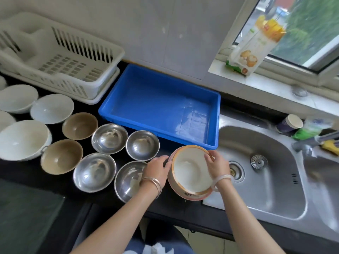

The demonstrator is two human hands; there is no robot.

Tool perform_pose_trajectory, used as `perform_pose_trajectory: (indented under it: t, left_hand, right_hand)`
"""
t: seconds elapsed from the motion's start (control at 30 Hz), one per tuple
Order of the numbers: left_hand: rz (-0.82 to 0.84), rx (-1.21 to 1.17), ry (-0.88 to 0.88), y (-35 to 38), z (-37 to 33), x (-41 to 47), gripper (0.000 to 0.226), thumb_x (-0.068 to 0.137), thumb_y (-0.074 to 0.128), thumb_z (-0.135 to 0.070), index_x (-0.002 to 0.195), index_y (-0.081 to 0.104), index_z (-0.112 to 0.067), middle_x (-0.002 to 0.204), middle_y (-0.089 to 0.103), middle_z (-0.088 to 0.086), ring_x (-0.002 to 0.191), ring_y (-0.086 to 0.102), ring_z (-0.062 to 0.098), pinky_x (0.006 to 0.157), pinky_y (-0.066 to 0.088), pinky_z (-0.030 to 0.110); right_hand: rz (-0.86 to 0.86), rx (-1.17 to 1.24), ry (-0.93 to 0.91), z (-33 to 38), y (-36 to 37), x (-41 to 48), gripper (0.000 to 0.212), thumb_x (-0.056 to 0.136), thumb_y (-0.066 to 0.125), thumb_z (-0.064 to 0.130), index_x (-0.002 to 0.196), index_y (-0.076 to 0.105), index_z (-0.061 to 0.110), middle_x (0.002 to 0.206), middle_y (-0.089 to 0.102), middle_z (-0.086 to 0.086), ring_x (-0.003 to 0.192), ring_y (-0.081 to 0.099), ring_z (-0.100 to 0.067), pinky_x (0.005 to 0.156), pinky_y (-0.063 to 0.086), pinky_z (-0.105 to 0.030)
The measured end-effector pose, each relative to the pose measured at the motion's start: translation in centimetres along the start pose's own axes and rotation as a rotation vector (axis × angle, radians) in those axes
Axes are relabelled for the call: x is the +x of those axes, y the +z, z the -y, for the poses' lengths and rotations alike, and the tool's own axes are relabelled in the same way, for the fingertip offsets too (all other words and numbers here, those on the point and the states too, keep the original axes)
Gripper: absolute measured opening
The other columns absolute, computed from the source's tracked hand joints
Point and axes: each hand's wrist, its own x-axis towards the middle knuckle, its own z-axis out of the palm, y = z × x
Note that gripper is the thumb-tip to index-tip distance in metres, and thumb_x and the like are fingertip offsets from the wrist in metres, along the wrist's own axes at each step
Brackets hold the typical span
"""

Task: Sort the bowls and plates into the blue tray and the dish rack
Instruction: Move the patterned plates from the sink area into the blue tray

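Note:
Both hands hold a white bowl with an orange-gold rim [189, 173] just in front of the blue tray [214, 121], which holds nothing. My left hand [158, 166] touches its left side with fingers nearly straight. My right hand [217, 165] grips its right rim, fingers curled over the edge. The white dish rack [60, 57] stands at the back left, with no dishes in it. Left of the held bowl lie several steel bowls [109, 138], two brown bowls [79, 125] and several white bowls [52, 109] on the black counter.
A steel sink [260, 173] lies to the right, with its tap [308, 143] and a paper cup [289, 124] behind it. A carton [255, 46] stands on the window sill. A dark hob surface [27, 213] fills the lower left.

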Motion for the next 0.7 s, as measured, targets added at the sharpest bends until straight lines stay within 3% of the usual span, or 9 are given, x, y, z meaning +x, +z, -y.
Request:
perform_pose_trajectory:
  t: [0.17,0.33,0.57,0.7]
  left_hand:
    - [0.062,0.047,-0.018,1.7,-1.1,0.1,0.025,0.093,0.043,-0.029,0.107,0.057,-0.013,0.102,0.063,0.009,0.091,0.057,0.022,0.077,0.046,0.032]
    - [-0.011,0.025,-0.018,0.9,-1.1,1.2,0.020,0.093,0.044,-0.022,0.101,0.060,-0.012,0.090,0.062,0.006,0.077,0.054,0.020,0.069,0.046,0.031]
    - [-0.060,0.200,0.022,-0.7,-1.7,2.8,0.022,0.092,0.043,-0.016,0.099,0.062,-0.008,0.103,0.058,0.012,0.082,0.052,0.023,0.070,0.044,0.034]
    - [-0.034,0.233,0.033,-0.8,-2.1,2.8,0.022,0.092,0.043,-0.014,0.096,0.063,-0.006,0.098,0.060,0.013,0.084,0.054,0.025,0.070,0.045,0.035]
  right_hand:
    - [-0.037,0.030,0.073,-2.4,-0.1,-0.8,0.020,0.093,0.051,0.021,0.100,0.066,0.010,0.096,0.070,-0.013,0.085,0.058,-0.029,0.065,0.030,-0.027]
    - [-0.024,0.019,0.110,-2.1,1.0,-1.7,0.022,0.094,0.047,0.022,0.098,0.063,0.008,0.095,0.068,-0.017,0.091,0.058,-0.036,0.067,0.035,-0.030]
    - [-0.076,-0.043,0.119,-1.1,1.8,-2.9,0.023,0.094,0.048,0.025,0.096,0.064,0.009,0.102,0.062,-0.009,0.082,0.053,-0.024,0.071,0.038,-0.027]
    - [-0.065,-0.098,0.123,-0.7,1.4,-3.0,0.019,0.094,0.048,0.023,0.080,0.057,0.014,0.087,0.065,-0.009,0.070,0.047,-0.021,0.063,0.033,-0.025]
